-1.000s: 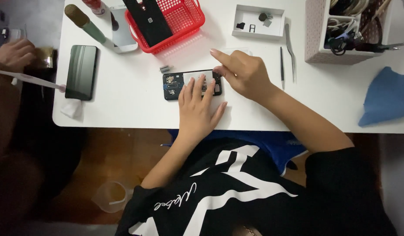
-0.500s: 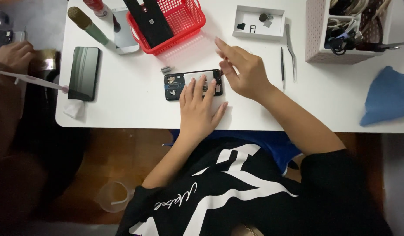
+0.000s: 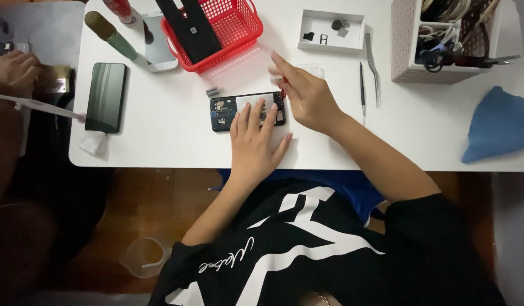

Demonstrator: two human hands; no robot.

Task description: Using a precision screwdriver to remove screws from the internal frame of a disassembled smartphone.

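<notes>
An opened black phone [image 3: 223, 106] with its back off lies flat on the white table [image 3: 160, 141], its insides showing. My left hand [image 3: 255, 139] rests flat on the phone's right half, fingers spread, and holds it down. My right hand [image 3: 308, 96] hovers just above the phone's right end, forefinger stretched toward the red basket [image 3: 239, 34]. A small red tool [image 3: 283, 92] shows between its thumb and fingers. The fingertips are blurred by motion.
Beside the phone lie small grey parts [image 3: 212, 90]. A white parts tray [image 3: 330, 41], tweezers [image 3: 373, 68], a thin black tool [image 3: 362, 85], a cable-filled organiser [image 3: 409, 56] and a blue cloth [image 3: 500, 127] sit right. A dark phone [image 3: 106, 96] lies left, near another person's hand [image 3: 15, 68].
My right hand has lifted off the phone's upper right corner and moved up toward the basket. My left hand stays pressed on the phone.
</notes>
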